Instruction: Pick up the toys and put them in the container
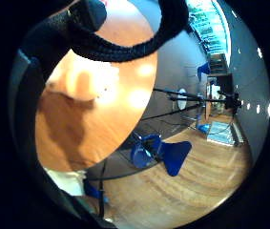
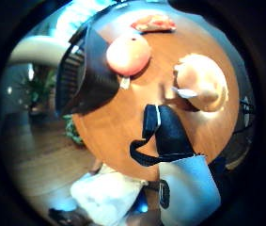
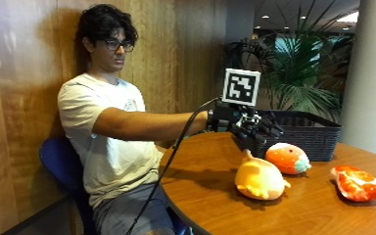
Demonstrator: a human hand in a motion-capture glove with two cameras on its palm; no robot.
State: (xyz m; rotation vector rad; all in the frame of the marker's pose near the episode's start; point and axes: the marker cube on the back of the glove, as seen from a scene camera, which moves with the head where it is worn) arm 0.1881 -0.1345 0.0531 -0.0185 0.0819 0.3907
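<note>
Gloved right hand (image 3: 252, 126) held above the round wooden table (image 3: 292, 215), fingers spread and slightly bent, gripping nothing. Just below and ahead of the fingertips: yellow plush toy (image 3: 260, 179) lying on the table. Beyond it, orange round plush toy (image 3: 288, 158), close to the dark woven basket (image 3: 305, 134) behind the hand. Farthest out: red-orange plush toy (image 3: 358, 183), well apart from the hand.

The outside view looks across the round wooden table (image 3: 272, 210) from its far side, facing the seated person. Both palm views ride above that table (image 2: 123, 127), the thumb-side one looking down, the little-finger one toward the floor (image 1: 182, 191).
</note>
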